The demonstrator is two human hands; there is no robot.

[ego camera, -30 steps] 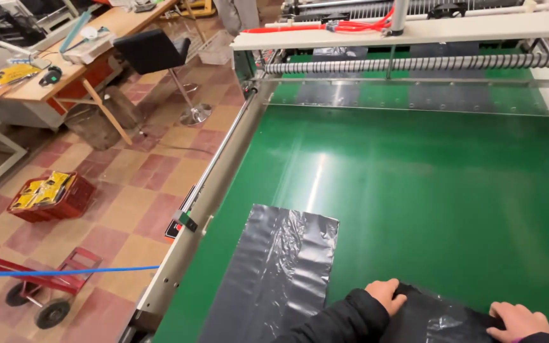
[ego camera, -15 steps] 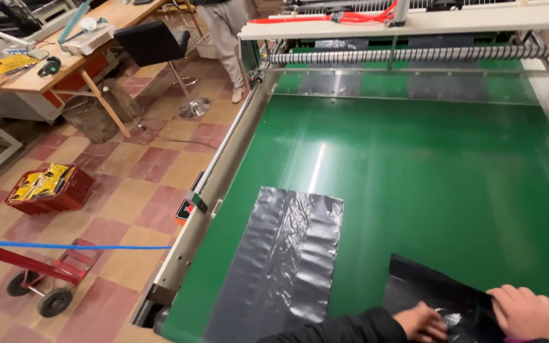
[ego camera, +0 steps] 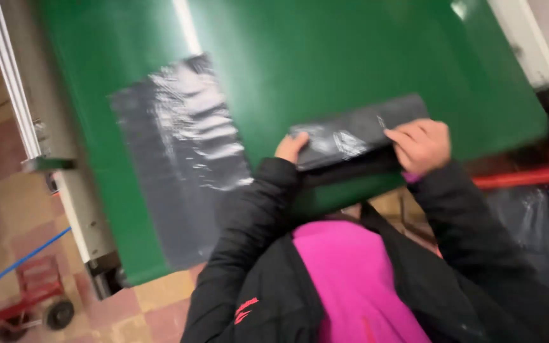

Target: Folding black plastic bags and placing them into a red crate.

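Note:
A folded black plastic bag (ego camera: 351, 134) lies near the front edge of the green conveyor table (ego camera: 325, 57). My left hand (ego camera: 290, 147) grips the bag's left end and my right hand (ego camera: 419, 146) grips its right end. A second black plastic bag (ego camera: 182, 152) lies flat and spread out on the green surface to the left, apart from both hands. My black jacket sleeves and pink top fill the lower part of the view.
The table's grey metal side rail (ego camera: 39, 136) runs down the left. Beyond it is a tiled floor with a red wheeled cart (ego camera: 36, 295) and a blue line. A red bar (ego camera: 528, 176) and more black plastic (ego camera: 541, 222) sit at the right.
The view has tilted down sharply toward my body. Both hands have drawn the folded black bag toward the table's front edge. The flat bag on the left has not moved.

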